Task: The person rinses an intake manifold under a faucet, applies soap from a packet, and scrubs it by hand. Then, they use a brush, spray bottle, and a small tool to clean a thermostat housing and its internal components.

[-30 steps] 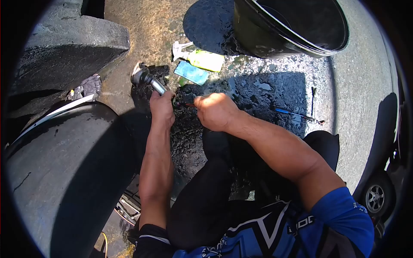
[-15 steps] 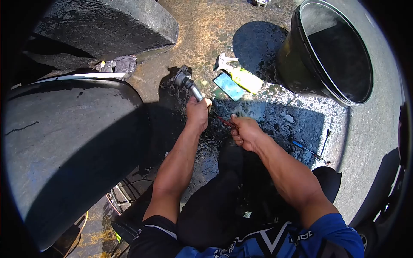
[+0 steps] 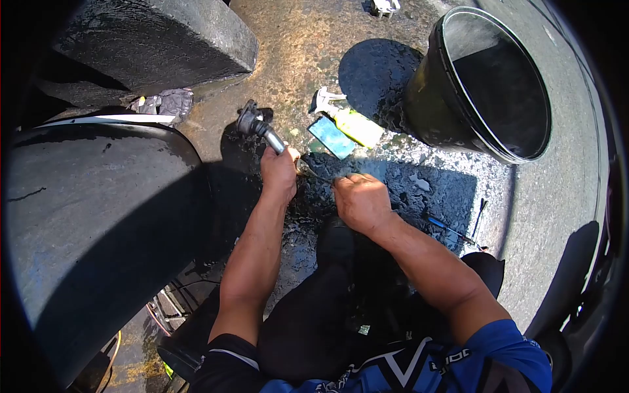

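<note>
My left hand [image 3: 280, 175] is wrapped round a metal shaft [image 3: 274, 140] that ends in a black, knobby head [image 3: 251, 120] pointing up and left. To the right, my right hand [image 3: 362, 203] is closed with its back turned up. It grips a slim tool with a thin metal shaft [image 3: 319, 177], which reaches across to the lower end of the piece in my left hand. The tool's handle is hidden inside my fist. Both hands are above the wet, dark ground between my knees.
Ahead lie a yellow-green spray bottle [image 3: 357, 127] and a flat blue block [image 3: 331, 137]. A large black bucket [image 3: 452, 49] stands at the upper right. Blue-handled tool [image 3: 445, 226] lies right of my knees. A big dark curved panel [image 3: 111, 170] and a concrete block [image 3: 216, 39] are left.
My right hand has turned over, from thumb up to back up, and the red part of the tool is now covered. The whole view has shifted slightly; the left hand keeps its hold.
</note>
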Tool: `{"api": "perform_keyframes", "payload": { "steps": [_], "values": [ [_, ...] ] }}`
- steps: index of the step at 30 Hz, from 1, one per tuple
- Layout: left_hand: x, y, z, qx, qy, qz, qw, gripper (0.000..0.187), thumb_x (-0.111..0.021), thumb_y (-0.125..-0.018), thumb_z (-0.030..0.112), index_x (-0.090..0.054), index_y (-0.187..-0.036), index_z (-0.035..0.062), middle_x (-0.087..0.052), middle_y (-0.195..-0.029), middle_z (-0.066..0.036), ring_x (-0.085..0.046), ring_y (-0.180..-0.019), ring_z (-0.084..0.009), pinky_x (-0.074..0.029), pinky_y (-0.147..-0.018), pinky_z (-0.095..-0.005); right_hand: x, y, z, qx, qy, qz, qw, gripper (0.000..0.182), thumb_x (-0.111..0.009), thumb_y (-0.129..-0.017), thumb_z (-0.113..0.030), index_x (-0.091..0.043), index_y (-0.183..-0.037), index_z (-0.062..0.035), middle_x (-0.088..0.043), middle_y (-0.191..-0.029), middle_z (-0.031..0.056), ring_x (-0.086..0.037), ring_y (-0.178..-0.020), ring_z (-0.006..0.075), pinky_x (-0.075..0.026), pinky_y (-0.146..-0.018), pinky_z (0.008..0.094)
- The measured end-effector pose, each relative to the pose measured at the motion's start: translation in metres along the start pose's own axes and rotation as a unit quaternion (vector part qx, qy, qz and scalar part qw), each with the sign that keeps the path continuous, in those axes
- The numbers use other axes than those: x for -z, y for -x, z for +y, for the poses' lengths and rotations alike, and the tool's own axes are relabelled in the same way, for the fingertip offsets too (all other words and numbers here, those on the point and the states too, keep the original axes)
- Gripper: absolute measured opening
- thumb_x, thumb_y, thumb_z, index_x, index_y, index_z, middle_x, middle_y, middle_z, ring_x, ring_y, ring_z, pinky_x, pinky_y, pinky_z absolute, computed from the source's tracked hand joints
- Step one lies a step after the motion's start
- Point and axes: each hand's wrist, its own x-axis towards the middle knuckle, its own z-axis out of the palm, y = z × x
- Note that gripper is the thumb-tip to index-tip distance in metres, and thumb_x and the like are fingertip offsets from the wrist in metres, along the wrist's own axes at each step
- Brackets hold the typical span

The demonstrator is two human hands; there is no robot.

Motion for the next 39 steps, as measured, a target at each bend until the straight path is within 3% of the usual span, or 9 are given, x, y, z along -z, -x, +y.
{"api": "perform_keyframes", "payload": {
  "steps": [3,4,8,16,20,23,29,33,39],
  "values": [
    [-0.014,0.014,0.029,0.129,0.040,0.024,0.991,0.009,-0.059,-0.089,0.004,-0.055,-0.096,0.0062,-0.057,-0.074,-0.002,-0.056,-0.057,-0.0150,-0.045,-0.048,-0.0313,-0.004,-0.012,0.014,0.053,0.039,0.023,0.998,0.009,-0.070,-0.081,-0.014,-0.065,-0.079,-0.0063,-0.060,-0.067,0.0088,-0.063,-0.067,0.0288,-0.051,-0.062,0.0403],
    [-0.006,0.006,0.031,0.177,0.067,0.011,0.982,0.008,-0.059,-0.088,0.007,-0.054,-0.094,0.0078,-0.059,-0.076,-0.004,-0.057,-0.056,-0.0172,-0.047,-0.048,-0.0341,0.000,-0.011,0.012,0.035,-0.001,0.015,0.999,0.011,-0.063,-0.084,-0.016,-0.064,-0.077,-0.0084,-0.060,-0.069,0.0090,-0.063,-0.069,0.0296,-0.052,-0.065,0.0409],
    [0.003,0.009,0.011,0.109,0.070,-0.032,0.991,0.016,-0.057,-0.086,0.000,-0.056,-0.102,0.0053,-0.060,-0.079,-0.005,-0.061,-0.063,-0.0175,-0.052,-0.056,-0.0337,-0.009,-0.009,0.015,-0.066,-0.097,-0.074,0.990,0.015,-0.062,-0.089,-0.019,-0.065,-0.084,-0.0056,-0.066,-0.082,0.0112,-0.066,-0.080,0.0347,-0.055,-0.072,0.0436],
    [0.003,0.010,0.011,0.095,0.044,-0.105,0.989,0.023,-0.061,-0.084,-0.003,-0.057,-0.104,0.0057,-0.059,-0.081,-0.003,-0.059,-0.066,-0.0133,-0.050,-0.059,-0.0280,0.002,-0.025,0.009,0.068,-0.020,-0.071,0.995,0.012,-0.063,-0.070,-0.005,-0.059,-0.082,-0.0063,-0.059,-0.081,0.0117,-0.066,-0.073,0.0307,-0.055,-0.062,0.0403],
    [0.009,0.009,0.009,0.102,0.054,-0.121,0.986,0.022,-0.062,-0.083,-0.004,-0.057,-0.102,0.0058,-0.059,-0.080,-0.003,-0.060,-0.067,-0.0133,-0.051,-0.060,-0.0282,0.021,-0.027,0.011,0.093,-0.028,-0.153,0.984,0.013,-0.062,-0.072,-0.007,-0.059,-0.084,-0.0056,-0.059,-0.085,0.0110,-0.066,-0.072,0.0308,-0.055,-0.062,0.0409],
    [-0.005,0.021,0.003,0.110,0.096,-0.122,0.982,0.019,-0.062,-0.083,-0.005,-0.056,-0.097,0.0066,-0.058,-0.078,-0.002,-0.058,-0.065,-0.0127,-0.049,-0.059,-0.0282,-0.004,-0.026,0.001,0.075,-0.045,-0.073,0.993,0.013,-0.063,-0.071,-0.008,-0.058,-0.083,-0.0056,-0.058,-0.083,0.0108,-0.066,-0.071,0.0304,-0.055,-0.061,0.0413],
    [-0.013,0.026,-0.001,0.112,0.111,-0.103,0.982,0.025,-0.062,-0.085,-0.003,-0.055,-0.107,0.0059,-0.058,-0.079,0.000,-0.058,-0.066,-0.0117,-0.049,-0.061,-0.0282,0.000,-0.034,0.003,0.072,-0.040,-0.194,0.977,0.014,-0.059,-0.080,-0.010,-0.064,-0.091,-0.0028,-0.064,-0.096,0.0145,-0.069,-0.083,0.0322,-0.058,-0.071,0.0428],
    [0.009,0.004,-0.003,0.023,-0.028,-0.145,0.989,0.028,-0.061,-0.084,-0.004,-0.055,-0.110,0.0047,-0.058,-0.081,-0.001,-0.058,-0.068,-0.0111,-0.048,-0.061,-0.0267,0.014,-0.045,0.013,0.129,-0.008,-0.294,0.947,0.017,-0.058,-0.081,-0.010,-0.064,-0.094,-0.0019,-0.065,-0.103,0.0161,-0.070,-0.087,0.0334,-0.057,-0.073,0.0441],
    [0.030,-0.015,-0.006,0.041,0.027,-0.155,0.987,0.033,-0.059,-0.084,-0.007,-0.056,-0.113,0.0071,-0.063,-0.088,-0.004,-0.065,-0.075,-0.0173,-0.058,-0.069,-0.0343,0.033,-0.044,0.031,0.182,0.037,-0.233,0.955,0.016,-0.060,-0.078,-0.010,-0.063,-0.092,-0.0040,-0.062,-0.097,0.0133,-0.068,-0.087,0.0318,-0.057,-0.075,0.0428]
  ]
}}
